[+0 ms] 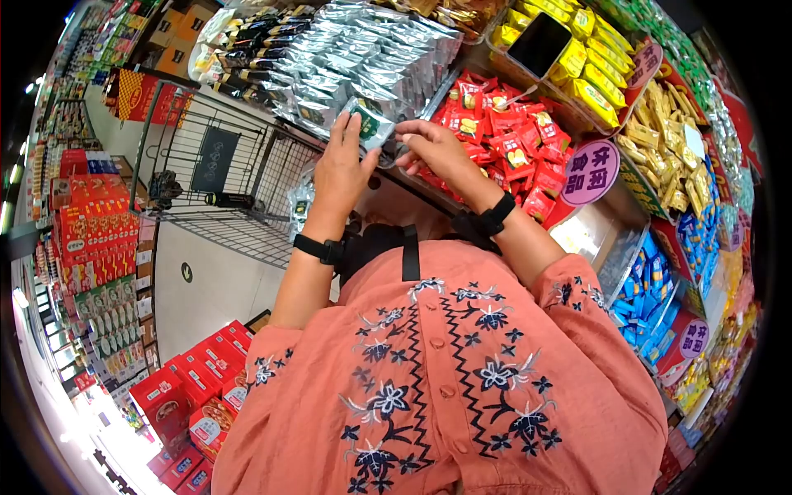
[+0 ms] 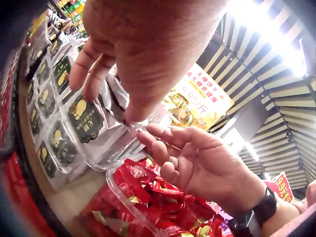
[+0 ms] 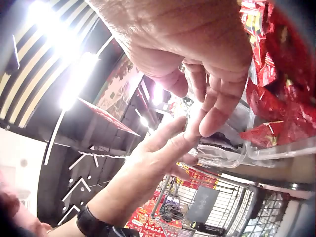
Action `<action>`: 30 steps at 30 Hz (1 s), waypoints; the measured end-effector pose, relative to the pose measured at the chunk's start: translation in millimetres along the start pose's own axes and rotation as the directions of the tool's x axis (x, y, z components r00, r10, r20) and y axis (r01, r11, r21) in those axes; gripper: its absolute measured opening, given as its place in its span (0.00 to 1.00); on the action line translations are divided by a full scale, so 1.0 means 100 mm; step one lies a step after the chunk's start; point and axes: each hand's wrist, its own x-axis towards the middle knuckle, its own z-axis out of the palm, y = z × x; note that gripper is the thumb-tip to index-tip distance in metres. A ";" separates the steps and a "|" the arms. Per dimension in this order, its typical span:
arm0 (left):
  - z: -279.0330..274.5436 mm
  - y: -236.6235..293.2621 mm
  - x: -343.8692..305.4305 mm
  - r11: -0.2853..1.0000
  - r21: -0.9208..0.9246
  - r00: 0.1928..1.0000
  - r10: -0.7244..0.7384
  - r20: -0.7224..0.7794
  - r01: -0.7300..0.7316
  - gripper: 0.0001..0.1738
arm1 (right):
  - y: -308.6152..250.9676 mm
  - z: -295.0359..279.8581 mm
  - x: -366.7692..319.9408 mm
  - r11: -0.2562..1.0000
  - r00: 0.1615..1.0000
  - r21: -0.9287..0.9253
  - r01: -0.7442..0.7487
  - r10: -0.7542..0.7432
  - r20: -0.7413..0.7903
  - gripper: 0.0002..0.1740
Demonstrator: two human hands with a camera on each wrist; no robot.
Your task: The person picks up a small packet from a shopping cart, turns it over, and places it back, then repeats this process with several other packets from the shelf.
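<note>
A silver packet with a dark green label (image 1: 371,125) is held in my left hand (image 1: 340,175), thumb on its near side and fingers along its left edge. From the right, my right hand (image 1: 447,158) reaches the packet's edge with bent fingers. In the left wrist view, the right hand (image 2: 202,165) pinches at a pale edge beside the left thumb of my left hand (image 2: 148,49). The right wrist view has the fingertips of my right hand (image 3: 192,49) meeting those of my left hand (image 3: 148,165); the packet is mostly hidden there.
Silver packets (image 1: 355,49) fill the display ahead, beside red packets (image 1: 516,153) and yellow packets (image 1: 594,91). A dark phone-like slab (image 1: 539,43) lies by the yellow ones. A wire shopping cart (image 1: 239,177) stands on the left, and red boxes (image 1: 194,384) are stacked at lower left.
</note>
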 end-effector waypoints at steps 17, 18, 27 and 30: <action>-0.07 -0.09 -0.03 0.984 -0.167 0.997 -0.072 -0.041 0.064 0.30 | -0.01 0.04 0.00 1.000 1.000 -0.023 0.006 -0.005 0.031 0.22; -0.13 -0.06 -0.06 0.978 -0.191 0.996 -0.084 -0.030 0.077 0.30 | -0.03 0.04 -0.01 1.000 1.000 -0.011 0.010 -0.009 0.029 0.22; 0.00 -0.12 -0.15 0.990 -0.127 0.997 -0.068 -0.041 0.063 0.31 | -0.09 0.11 0.00 1.000 0.998 -0.009 0.009 -0.009 0.063 0.24; 0.01 -0.13 -0.15 0.994 -0.105 0.996 -0.047 -0.071 0.040 0.32 | -0.06 0.10 0.05 1.000 0.998 0.010 0.029 -0.030 0.050 0.24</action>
